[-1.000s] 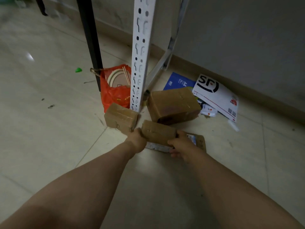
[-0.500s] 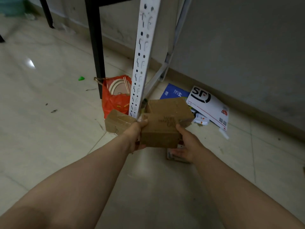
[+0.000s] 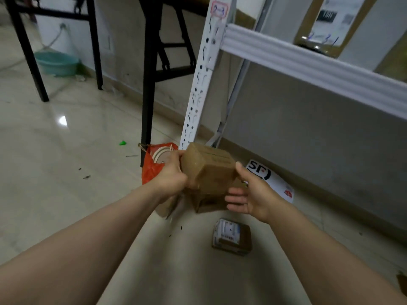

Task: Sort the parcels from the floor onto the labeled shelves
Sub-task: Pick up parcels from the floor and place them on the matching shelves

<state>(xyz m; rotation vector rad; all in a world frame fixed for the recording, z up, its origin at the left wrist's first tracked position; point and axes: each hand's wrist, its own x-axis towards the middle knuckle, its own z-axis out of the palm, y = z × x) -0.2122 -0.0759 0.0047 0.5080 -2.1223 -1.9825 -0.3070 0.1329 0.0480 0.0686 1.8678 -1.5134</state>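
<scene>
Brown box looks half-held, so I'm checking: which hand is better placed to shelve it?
Left, probably: the left hand grips the brown box with curled fingers; the right hand lies open against its side.

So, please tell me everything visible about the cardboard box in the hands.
The cardboard box is plain brown, wrapped in shiny clear tape, with faint print on top. It is tilted and held above the floor. The left hand grips its left side; the open right hand touches its right side.

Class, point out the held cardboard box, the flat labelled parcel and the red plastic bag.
held cardboard box (image 3: pixel 211 175): head view, its front face.
flat labelled parcel (image 3: pixel 231 236): head view, its top face.
red plastic bag (image 3: pixel 148 172): head view, its left side.
</scene>
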